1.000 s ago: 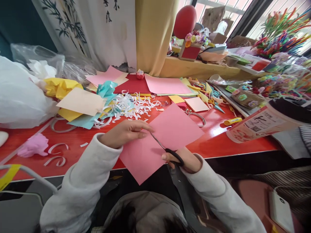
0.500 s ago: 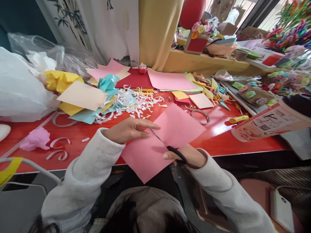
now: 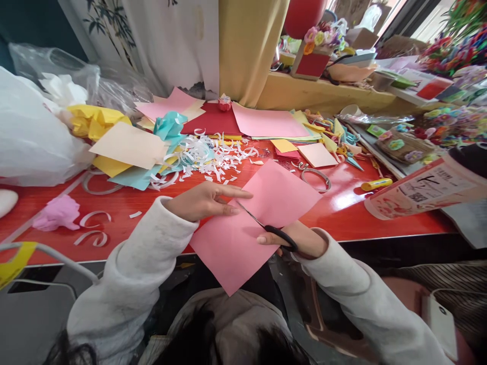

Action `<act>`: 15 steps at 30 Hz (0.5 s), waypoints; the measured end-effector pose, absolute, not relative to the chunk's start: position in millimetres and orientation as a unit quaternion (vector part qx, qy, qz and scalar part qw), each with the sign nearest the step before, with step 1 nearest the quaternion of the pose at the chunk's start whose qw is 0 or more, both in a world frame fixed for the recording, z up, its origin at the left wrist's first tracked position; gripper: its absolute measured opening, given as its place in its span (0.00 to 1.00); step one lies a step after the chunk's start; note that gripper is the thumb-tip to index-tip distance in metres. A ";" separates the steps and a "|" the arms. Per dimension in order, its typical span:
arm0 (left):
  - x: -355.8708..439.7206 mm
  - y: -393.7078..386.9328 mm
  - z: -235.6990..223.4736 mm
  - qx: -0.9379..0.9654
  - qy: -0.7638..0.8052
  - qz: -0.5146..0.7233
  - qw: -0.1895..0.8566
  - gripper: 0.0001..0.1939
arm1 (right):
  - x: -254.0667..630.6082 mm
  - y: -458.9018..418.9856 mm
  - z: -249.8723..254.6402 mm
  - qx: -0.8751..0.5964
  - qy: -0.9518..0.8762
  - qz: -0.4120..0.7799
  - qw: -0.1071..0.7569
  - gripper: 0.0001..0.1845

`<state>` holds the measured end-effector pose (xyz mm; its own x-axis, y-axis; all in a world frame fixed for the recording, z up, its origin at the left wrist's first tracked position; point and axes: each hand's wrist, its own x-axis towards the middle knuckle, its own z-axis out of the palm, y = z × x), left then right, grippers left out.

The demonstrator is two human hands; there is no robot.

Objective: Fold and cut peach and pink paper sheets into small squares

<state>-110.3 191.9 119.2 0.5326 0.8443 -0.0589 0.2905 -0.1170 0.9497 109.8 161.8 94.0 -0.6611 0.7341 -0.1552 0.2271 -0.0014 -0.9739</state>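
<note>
A pink sheet of paper (image 3: 232, 253) is held over the front edge of the red table, one corner hanging toward my lap. My left hand (image 3: 209, 201) grips the sheet on its left side, index finger stretched across the top and thumb beside it. In my right hand (image 3: 299, 238) is a pair of scissors (image 3: 279, 235) with black handles. The blades lie in a cut running across the paper, their tips close to my left fingers. The fingers of my right hand under the handle are partly hidden.
White paper shreds (image 3: 213, 157) lie beyond my left hand. Crumpled purple paper (image 3: 57, 213) is at the left. A paper cup (image 3: 422, 190) leans at the right, near a yellow glue stick (image 3: 376, 184). A metal ring (image 3: 316, 180) sits behind the pink sheet.
The camera view has shifted slightly. My left hand has moved a little along the paper, its index finger now straighter. Both hands keep hold, and the scissors remain in the cut.
</note>
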 end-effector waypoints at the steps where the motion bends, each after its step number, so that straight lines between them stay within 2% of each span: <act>1: -110.5 191.7 119.3 0.694 0.407 0.265 0.531 0.18 | 110.4 162.5 95.0 -0.349 -0.680 0.613 0.201 0.18; 7: -112.2 190.8 120.8 0.663 0.412 0.294 0.552 0.20 | 115.5 163.9 99.2 -0.334 -0.690 0.613 0.189 0.21; 11: -110.0 190.9 118.7 0.701 0.379 0.290 0.530 0.19 | 115.0 163.4 99.9 -0.338 -0.683 0.621 0.183 0.19; 13: -109.2 191.2 117.4 0.712 0.378 0.271 0.525 0.20 | 112.6 163.4 100.4 -0.339 -0.672 0.624 0.210 0.16; 15: -109.1 191.5 116.4 0.716 0.383 0.254 0.526 0.20 | 110.2 163.5 100.9 -0.363 -0.653 0.601 0.285 0.14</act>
